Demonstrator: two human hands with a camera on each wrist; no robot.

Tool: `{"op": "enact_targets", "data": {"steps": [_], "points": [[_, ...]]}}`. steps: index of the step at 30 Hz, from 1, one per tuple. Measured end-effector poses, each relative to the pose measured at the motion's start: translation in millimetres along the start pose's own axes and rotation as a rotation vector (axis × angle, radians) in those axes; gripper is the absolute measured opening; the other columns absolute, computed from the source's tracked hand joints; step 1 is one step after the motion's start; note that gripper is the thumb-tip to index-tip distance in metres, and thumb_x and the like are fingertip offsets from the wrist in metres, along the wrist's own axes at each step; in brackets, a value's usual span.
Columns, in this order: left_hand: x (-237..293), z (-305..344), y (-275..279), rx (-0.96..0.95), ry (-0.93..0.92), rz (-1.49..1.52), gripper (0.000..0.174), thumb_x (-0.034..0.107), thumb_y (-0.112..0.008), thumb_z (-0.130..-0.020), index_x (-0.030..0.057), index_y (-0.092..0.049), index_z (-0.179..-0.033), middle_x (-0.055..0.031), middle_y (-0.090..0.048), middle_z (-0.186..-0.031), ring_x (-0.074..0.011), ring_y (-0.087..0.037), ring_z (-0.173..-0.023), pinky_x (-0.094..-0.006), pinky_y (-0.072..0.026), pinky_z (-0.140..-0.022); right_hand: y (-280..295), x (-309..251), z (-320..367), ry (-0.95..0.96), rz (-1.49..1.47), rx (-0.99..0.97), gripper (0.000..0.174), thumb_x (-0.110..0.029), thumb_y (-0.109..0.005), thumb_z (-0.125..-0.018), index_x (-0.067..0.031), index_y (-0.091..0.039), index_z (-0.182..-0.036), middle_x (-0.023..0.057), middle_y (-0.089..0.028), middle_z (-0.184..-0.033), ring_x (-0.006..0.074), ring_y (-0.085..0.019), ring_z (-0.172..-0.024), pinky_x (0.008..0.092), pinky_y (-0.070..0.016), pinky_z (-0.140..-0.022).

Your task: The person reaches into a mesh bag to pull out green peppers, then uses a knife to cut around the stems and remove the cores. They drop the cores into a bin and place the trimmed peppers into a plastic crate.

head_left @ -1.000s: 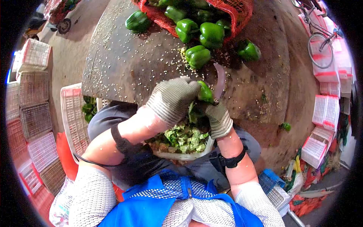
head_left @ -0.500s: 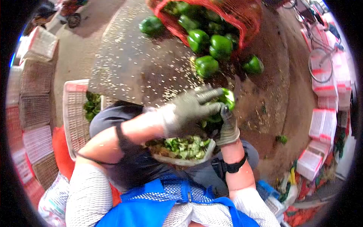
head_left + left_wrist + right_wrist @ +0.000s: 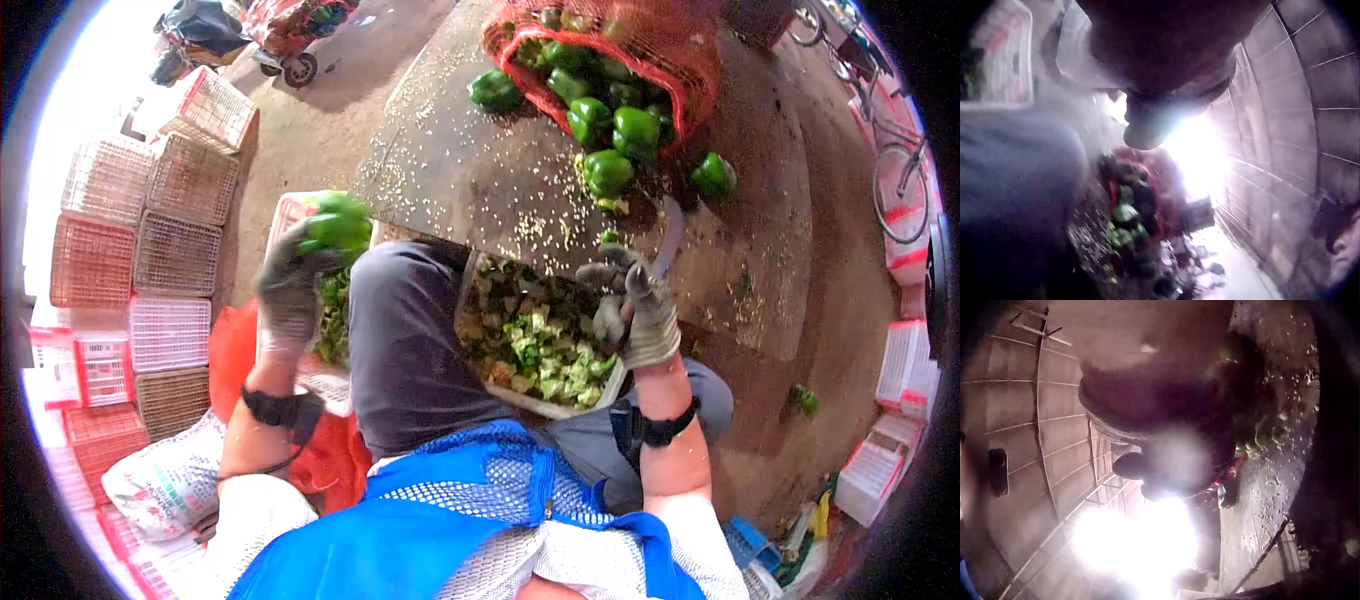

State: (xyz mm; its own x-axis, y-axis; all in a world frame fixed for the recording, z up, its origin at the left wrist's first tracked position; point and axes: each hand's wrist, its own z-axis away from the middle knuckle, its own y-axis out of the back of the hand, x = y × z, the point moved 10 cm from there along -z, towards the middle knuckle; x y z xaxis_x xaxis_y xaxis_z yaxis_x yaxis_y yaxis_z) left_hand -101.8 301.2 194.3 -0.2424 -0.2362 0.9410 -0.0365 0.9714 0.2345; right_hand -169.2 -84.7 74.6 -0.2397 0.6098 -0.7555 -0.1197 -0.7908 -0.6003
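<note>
My gloved left hand point(image 3: 288, 300) holds a green bell pepper point(image 3: 338, 224) by its side, over the white crate point(image 3: 285, 215) left of my knee. More green peppers point(image 3: 333, 320) lie inside that crate. In my gloved right hand point(image 3: 645, 315) is a knife, its pale curved blade point(image 3: 668, 238) pointing away over the board's near edge; its handle is hidden by the fingers. Below this hand, between the legs, a white bin point(image 3: 555, 405) holds green and pale pepper trimmings point(image 3: 545, 350). Both wrist views are dark and blurred, with the hands as silhouettes.
A red mesh sack point(image 3: 690, 60) spills green peppers point(image 3: 635, 132) onto the seed-strewn wooden board point(image 3: 460, 150). Single peppers lie left and right of its mouth. Stacked plastic crates point(image 3: 180, 255) line the left side, and a bicycle point(image 3: 905, 190) stands at the right.
Earlier both hands were together at a pepper over the bin. My left hand has moved left with a pepper to the crate, while the right hand stays near the board with the knife.
</note>
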Motion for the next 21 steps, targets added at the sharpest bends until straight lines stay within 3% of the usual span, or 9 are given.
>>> {"op": "enact_targets", "data": {"steps": [4,5,6,8,11,14,16,19,21], "points": [[-89,44,141,0.231,0.362,-0.114,0.036,-0.002,-0.064,-0.09,0.0001,-0.059,-0.125,-0.0103,-0.063,-0.116,-0.0173,-0.062,-0.104,-0.0315,-0.0574,-0.083,15,-12,14,0.028,0.01,0.064,0.054,-0.046,-0.059,-0.095,-0.0043,-0.053,-0.128,0.0163,-0.069,-0.102,0.0107,-0.048,-0.038,0.0282,-0.0415,-0.037],[-125,57,166,0.153,0.584,-0.285,0.047,0.0,-0.07,-0.084,-0.0008,-0.055,-0.129,-0.0128,-0.062,-0.121,-0.0219,-0.061,-0.109,-0.0351,-0.0544,-0.091,16,-12,15,0.027,0.023,0.055,0.053,-0.045,-0.059,-0.095,-0.0041,-0.053,-0.128,0.0162,-0.069,-0.101,0.0108,-0.048,-0.038,0.0282,-0.0412,-0.037],[-154,65,195,0.037,0.588,-0.691,0.065,0.004,-0.079,-0.076,-0.0013,-0.051,-0.134,-0.0179,-0.059,-0.128,-0.0286,-0.057,-0.117,-0.0373,-0.0465,-0.102,16,-14,13,0.031,0.036,0.041,0.052,-0.044,-0.059,-0.095,-0.0039,-0.053,-0.128,0.0161,-0.069,-0.101,0.0109,-0.048,-0.037,0.0282,-0.041,-0.037],[-71,31,117,-0.132,0.39,-1.141,0.078,0.007,-0.084,-0.069,-0.0016,-0.046,-0.137,-0.0217,-0.055,-0.132,-0.0318,-0.052,-0.124,-0.0365,-0.0388,-0.108,18,-9,9,-0.001,-0.078,-0.065,0.052,-0.029,-0.063,-0.093,0.0,-0.046,-0.133,0.0227,-0.065,-0.108,0.0146,-0.052,-0.04,0.0317,-0.0457,-0.039],[-45,-40,33,-0.195,0.17,-1.031,0.077,0.021,-0.085,-0.071,0.0016,-0.049,-0.137,-0.0163,-0.058,-0.131,-0.0257,-0.056,-0.121,-0.0335,-0.0422,-0.104,30,9,-6,-0.037,-0.318,-0.258,0.059,-0.021,-0.064,-0.088,0.0015,-0.041,-0.137,0.0288,-0.062,-0.11,0.0221,-0.059,-0.045,0.0385,-0.0518,-0.043],[-28,-116,-91,-0.313,0.043,-0.954,0.079,0.039,-0.083,-0.074,0.0004,-0.05,-0.135,-0.0203,-0.06,-0.129,-0.0299,-0.056,-0.123,-0.0366,-0.0439,-0.102,45,9,-7,-0.033,-0.077,-0.06,0.055,-0.025,-0.061,-0.091,0.0028,-0.042,-0.135,0.0289,-0.062,-0.108,0.0239,-0.059,-0.043,0.0369,-0.0513,-0.041],[-51,-168,-168,-0.362,-0.236,-0.917,0.088,0.051,-0.078,-0.076,-0.0001,-0.044,-0.139,-0.0233,-0.052,-0.137,-0.0338,-0.049,-0.129,-0.0394,-0.0395,-0.108,57,12,-12,-0.014,0.08,0.037,0.05,-0.024,-0.063,-0.093,0.0027,-0.045,-0.132,0.025,-0.065,-0.103,0.0209,-0.059,-0.044,0.0325,-0.0499,-0.039],[-62,-221,-265,-0.41,-0.153,-1.063,0.098,0.064,-0.067,-0.078,-0.0009,-0.036,-0.144,-0.0243,-0.042,-0.143,-0.0448,-0.032,-0.136,-0.0502,-0.0295,-0.112,62,10,-20,-0.068,0.188,0.122,0.042,-0.018,-0.061,-0.096,-0.0008,-0.048,-0.131,0.0164,-0.068,-0.098,0.0179,-0.062,-0.054,0.0274,-0.0487,-0.04],[-144,-267,-289,-0.254,-0.197,-1.079,0.1,0.068,-0.072,-0.07,0.0062,-0.038,-0.141,-0.024,-0.042,-0.139,-0.0464,-0.038,-0.13,-0.0548,-0.0339,-0.106,57,9,-25,-0.112,0.31,0.206,0.048,-0.013,-0.062,-0.094,-0.0047,-0.043,-0.137,0.0147,-0.067,-0.098,0.0173,-0.065,-0.063,0.0269,-0.0506,-0.044]]}}
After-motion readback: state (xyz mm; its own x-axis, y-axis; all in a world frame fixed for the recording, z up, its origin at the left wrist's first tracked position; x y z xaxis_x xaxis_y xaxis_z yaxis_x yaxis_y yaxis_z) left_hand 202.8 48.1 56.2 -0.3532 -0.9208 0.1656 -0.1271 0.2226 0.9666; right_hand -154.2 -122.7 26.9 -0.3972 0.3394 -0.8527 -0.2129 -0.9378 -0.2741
